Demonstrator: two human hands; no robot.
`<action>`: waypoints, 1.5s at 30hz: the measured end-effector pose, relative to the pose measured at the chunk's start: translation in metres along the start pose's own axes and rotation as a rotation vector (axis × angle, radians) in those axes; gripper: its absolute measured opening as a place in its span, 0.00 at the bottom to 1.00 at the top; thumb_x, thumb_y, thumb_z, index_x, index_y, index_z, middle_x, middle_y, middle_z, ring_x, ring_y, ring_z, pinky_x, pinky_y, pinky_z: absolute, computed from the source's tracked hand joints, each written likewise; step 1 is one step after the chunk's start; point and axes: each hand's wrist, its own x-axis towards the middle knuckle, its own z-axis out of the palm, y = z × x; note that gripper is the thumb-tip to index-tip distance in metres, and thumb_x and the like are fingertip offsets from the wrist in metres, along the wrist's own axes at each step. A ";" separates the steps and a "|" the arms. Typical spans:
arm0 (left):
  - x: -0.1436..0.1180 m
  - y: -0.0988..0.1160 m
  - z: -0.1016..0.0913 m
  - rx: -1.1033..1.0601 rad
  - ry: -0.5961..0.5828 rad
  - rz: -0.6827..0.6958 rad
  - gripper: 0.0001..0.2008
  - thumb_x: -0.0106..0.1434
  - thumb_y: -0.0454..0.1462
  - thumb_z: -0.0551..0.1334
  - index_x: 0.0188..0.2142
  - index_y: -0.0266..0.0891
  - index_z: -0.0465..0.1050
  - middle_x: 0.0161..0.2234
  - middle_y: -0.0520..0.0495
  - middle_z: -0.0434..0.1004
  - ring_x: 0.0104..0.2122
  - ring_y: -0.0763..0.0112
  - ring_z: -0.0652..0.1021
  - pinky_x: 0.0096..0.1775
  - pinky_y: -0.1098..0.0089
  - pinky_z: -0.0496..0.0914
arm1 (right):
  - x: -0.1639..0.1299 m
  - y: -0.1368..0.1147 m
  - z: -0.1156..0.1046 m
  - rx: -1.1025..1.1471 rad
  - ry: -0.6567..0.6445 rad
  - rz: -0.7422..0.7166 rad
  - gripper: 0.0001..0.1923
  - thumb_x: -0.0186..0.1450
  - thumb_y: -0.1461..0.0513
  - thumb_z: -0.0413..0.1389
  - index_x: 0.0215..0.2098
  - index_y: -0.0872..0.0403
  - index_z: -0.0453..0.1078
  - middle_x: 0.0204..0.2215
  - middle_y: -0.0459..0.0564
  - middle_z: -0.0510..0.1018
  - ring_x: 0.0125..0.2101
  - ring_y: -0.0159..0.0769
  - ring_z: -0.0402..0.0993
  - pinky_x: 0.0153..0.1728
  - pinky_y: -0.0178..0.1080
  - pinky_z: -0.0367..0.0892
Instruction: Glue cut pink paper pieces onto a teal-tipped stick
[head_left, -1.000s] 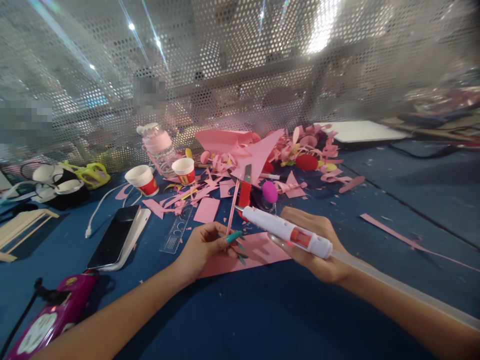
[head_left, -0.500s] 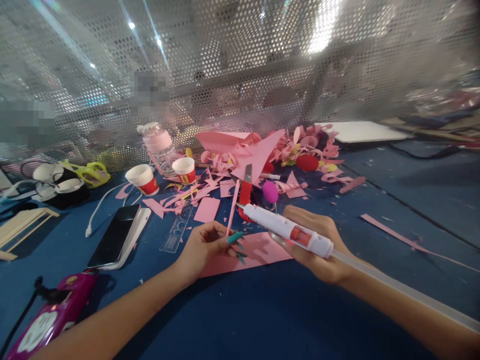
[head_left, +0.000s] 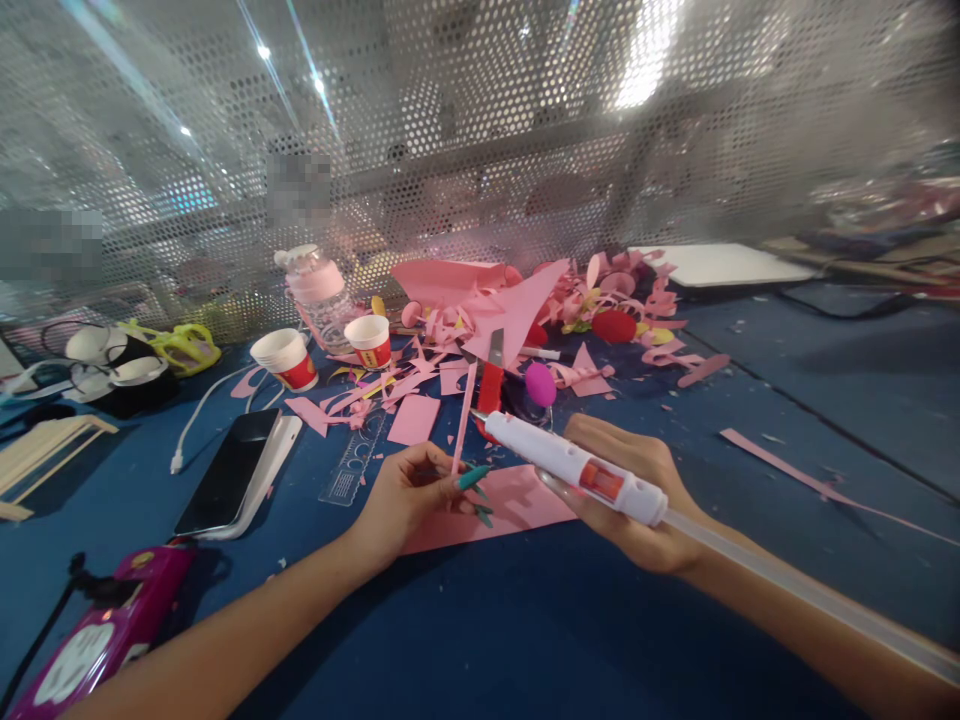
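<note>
The right hand is wrapped around a white glue gun, nozzle pointing toward the left hand. The left hand's fingertips pinch a thin pink paper strip, held nearly upright just beside the nozzle; contact seems likely but is unclear. A pink sheet lies beneath both hands, red scissors just beyond.
</note>
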 end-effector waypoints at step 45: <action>0.000 -0.002 0.000 0.067 0.063 0.013 0.14 0.45 0.38 0.69 0.22 0.34 0.63 0.23 0.50 0.75 0.18 0.74 0.76 0.22 0.75 0.69 | -0.002 0.000 0.003 0.004 -0.008 0.010 0.06 0.55 0.66 0.50 0.22 0.53 0.56 0.19 0.43 0.58 0.20 0.30 0.55 0.20 0.34 0.51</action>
